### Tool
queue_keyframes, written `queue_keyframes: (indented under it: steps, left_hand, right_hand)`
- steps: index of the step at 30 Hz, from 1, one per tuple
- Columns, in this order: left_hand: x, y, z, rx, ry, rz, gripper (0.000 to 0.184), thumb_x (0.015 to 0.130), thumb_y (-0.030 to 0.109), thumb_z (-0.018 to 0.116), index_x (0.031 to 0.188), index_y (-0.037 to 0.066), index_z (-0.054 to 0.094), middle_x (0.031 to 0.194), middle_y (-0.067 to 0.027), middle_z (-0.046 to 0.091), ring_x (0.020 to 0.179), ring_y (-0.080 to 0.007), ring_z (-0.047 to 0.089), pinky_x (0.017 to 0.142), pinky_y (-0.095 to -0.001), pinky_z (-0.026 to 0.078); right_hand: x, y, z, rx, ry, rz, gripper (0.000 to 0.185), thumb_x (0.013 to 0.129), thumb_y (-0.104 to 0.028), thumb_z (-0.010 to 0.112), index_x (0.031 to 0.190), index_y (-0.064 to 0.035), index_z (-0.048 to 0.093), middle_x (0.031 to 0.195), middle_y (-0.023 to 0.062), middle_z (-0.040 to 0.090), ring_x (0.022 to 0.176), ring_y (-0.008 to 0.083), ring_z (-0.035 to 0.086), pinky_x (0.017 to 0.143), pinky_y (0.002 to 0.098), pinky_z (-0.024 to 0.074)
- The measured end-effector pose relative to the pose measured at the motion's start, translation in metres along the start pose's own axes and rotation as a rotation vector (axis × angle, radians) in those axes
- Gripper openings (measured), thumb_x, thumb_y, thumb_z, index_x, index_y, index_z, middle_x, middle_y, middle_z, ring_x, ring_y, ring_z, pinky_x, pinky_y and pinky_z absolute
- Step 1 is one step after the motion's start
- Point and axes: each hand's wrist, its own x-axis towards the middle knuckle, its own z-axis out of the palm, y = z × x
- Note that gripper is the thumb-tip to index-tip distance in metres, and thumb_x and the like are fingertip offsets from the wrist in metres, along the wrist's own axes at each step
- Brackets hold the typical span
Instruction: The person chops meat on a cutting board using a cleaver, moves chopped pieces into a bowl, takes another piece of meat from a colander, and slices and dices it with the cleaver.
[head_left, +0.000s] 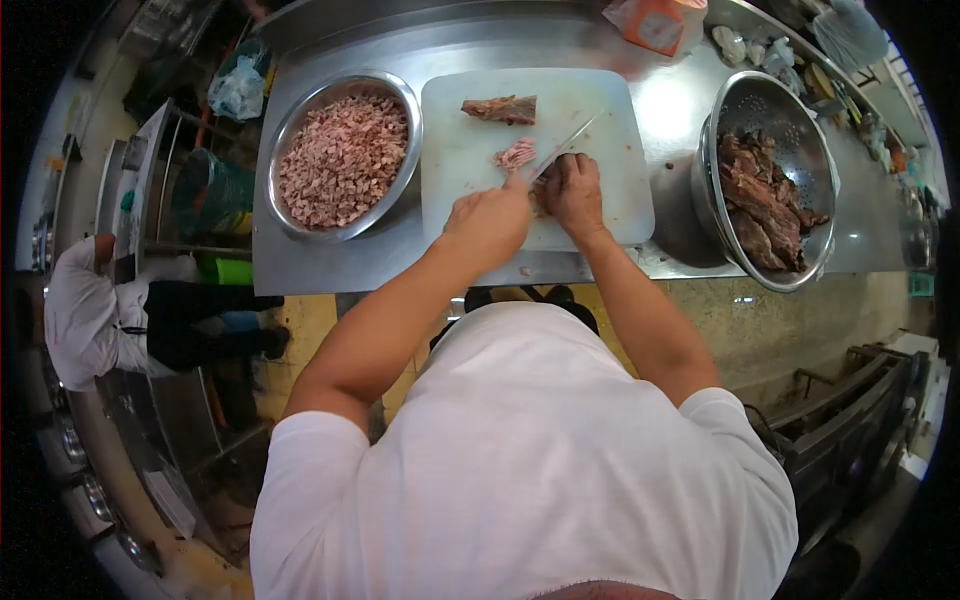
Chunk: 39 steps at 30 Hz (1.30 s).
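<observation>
Hands nearly meet, left hand clenched round knife, right hand curled, holding meat.

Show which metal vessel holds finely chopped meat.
The round silver metal bowl left of the white rectangular cutting board, holding small pinkish meat pieces; the perforated silver metal colander on the right holds large dark-brown chunks.

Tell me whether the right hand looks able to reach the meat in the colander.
Probably yes: the meat lies in an open colander, nothing visible blocking, though the right hand is busy at the cutting board.
</observation>
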Motion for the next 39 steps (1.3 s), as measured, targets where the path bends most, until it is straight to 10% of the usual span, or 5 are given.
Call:
queue_keyframes:
  steps: [14, 22, 39]
  left_hand:
    - [0.016, -0.016, 0.031, -0.016, -0.024, -0.036, 0.024, 0.09, 0.0, 0.053, 0.113, -0.005, 0.049, 0.098, -0.0335, 0.07, 0.096, -0.0512, 0.069, 0.089, -0.0605, 0.052]
    - [-0.014, -0.002, -0.014, 0.082, -0.027, 0.002, 0.022, 0.094, 0.004, 0.05, 0.113, -0.006, 0.052, 0.098, -0.0316, 0.073, 0.097, -0.0475, 0.072, 0.09, -0.0562, 0.054]
    - [0.008, 0.0, 0.03, -0.026, -0.013, 0.006, 0.022, 0.093, 0.002, 0.049, 0.114, -0.003, 0.048, 0.094, -0.0321, 0.071, 0.094, -0.0511, 0.07, 0.087, -0.0609, 0.051]
  right_hand:
    - [0.002, -0.008, -0.007, 0.049, 0.021, 0.025, 0.028, 0.079, -0.015, 0.076, 0.099, -0.0037, 0.06, 0.097, 0.018, 0.06, 0.093, 0.0412, 0.057, 0.085, 0.0521, 0.0489]
    - [0.0, -0.004, -0.068, 0.195, -0.343, -0.207, 0.044, 0.081, -0.021, 0.082, 0.119, -0.0064, 0.065, 0.112, 0.0159, 0.062, 0.112, 0.039, 0.054, 0.095, 0.0465, 0.0502]
    - [-0.001, 0.002, -0.059, 0.271, -0.335, -0.158, 0.025, 0.083, -0.013, 0.079, 0.106, -0.0073, 0.069, 0.104, 0.013, 0.064, 0.102, 0.0379, 0.058, 0.092, 0.0462, 0.0512]
